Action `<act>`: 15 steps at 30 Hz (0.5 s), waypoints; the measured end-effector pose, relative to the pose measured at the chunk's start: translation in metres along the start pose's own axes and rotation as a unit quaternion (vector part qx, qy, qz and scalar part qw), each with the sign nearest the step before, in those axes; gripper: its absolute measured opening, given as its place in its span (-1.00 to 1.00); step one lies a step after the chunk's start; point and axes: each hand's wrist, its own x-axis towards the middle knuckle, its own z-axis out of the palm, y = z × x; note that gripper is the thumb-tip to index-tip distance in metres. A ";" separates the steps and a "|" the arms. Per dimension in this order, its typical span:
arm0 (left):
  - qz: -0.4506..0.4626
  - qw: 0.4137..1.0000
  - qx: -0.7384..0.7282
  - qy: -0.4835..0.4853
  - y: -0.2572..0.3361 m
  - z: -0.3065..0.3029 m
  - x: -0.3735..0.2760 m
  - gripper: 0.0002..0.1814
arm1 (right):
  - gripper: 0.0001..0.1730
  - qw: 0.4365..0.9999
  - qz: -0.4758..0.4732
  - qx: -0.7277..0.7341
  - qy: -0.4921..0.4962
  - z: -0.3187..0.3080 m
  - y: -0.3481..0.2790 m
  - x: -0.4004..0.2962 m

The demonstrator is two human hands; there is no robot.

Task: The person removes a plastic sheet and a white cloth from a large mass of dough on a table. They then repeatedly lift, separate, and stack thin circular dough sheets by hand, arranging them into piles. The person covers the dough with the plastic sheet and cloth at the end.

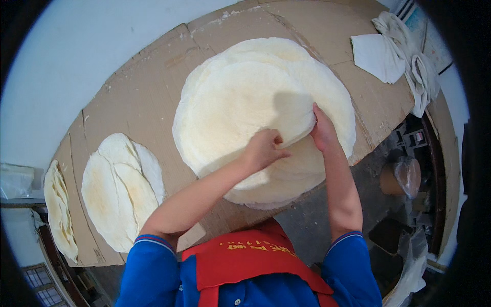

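Note:
A stack of large round flatbreads (230,99) lies on a cardboard-covered table (149,92) before me. My right hand (324,128) grips the right edge of the top flatbreads, thumb on top, its other fingers hidden beneath. Over the near edge of the same stack is my left hand (266,147), its fingers curled and thumb apart; whether it pinches the edge is not clear. Folded flatbreads (119,188) lie to the left, partly behind my left forearm. Another folded pile (60,211) sits at the table's far left end.
White cloths (378,55) lie at the table's right end, partly hanging over it. Below on the right stand a round container with plastic on it (399,176) and a clear plastic bag (410,264). A pale wall (84,50) borders the table's far side.

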 end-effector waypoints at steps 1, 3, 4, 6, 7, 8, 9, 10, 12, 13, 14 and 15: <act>-0.010 1.000 -0.017 0.000 0.004 0.012 0.005 -0.56 | -0.42 1.000 0.006 -0.028 -0.006 -0.003 -0.002 0.000; -0.031 0.998 -0.048 0.001 0.007 0.033 0.014 -0.47 | -0.32 0.996 0.017 -0.082 -0.019 -0.011 -0.007 0.001; -0.040 0.998 -0.058 0.000 0.005 0.038 0.017 -0.45 | -0.28 0.988 -0.001 -0.154 0.016 -0.011 -0.007 0.001; -0.055 0.995 -0.078 -0.009 0.001 0.049 0.021 -0.41 | -0.17 0.951 -0.037 -0.294 0.093 -0.016 -0.002 0.003; -0.070 0.993 -0.090 -0.038 0.004 0.054 0.022 -0.42 | -0.14 0.944 -0.052 -0.314 0.085 -0.023 0.002 0.006; -0.085 0.989 -0.103 -0.067 0.007 0.058 0.022 -0.43 | -0.10 0.937 -0.067 -0.335 0.078 -0.033 0.007 0.012; -0.101 0.984 -0.115 -0.093 0.010 0.058 0.021 -0.44 | -0.06 0.928 -0.082 -0.356 0.067 -0.034 0.007 0.014; -0.099 0.982 -0.128 -0.102 0.012 0.056 0.019 -0.48 | -0.06 0.911 -0.082 -0.395 0.081 -0.034 0.007 0.014; -0.095 0.977 -0.154 -0.116 0.016 0.050 0.014 -0.55 | -0.04 0.871 -0.084 -0.472 0.105 -0.026 0.002 0.012; -0.011 0.997 -0.070 -0.040 0.009 0.045 0.007 -0.55 | -0.05 0.817 -0.135 -0.547 0.124 -0.019 -0.003 0.005; 0.072 0.997 0.016 0.037 -0.005 0.035 -0.006 -0.54 | -0.06 0.754 -0.186 -0.614 0.141 -0.008 -0.008 -0.006; 0.157 0.976 0.103 0.110 -0.019 0.024 -0.018 -0.54 | -0.06 0.681 -0.235 -0.674 0.161 0.001 -0.008 -0.016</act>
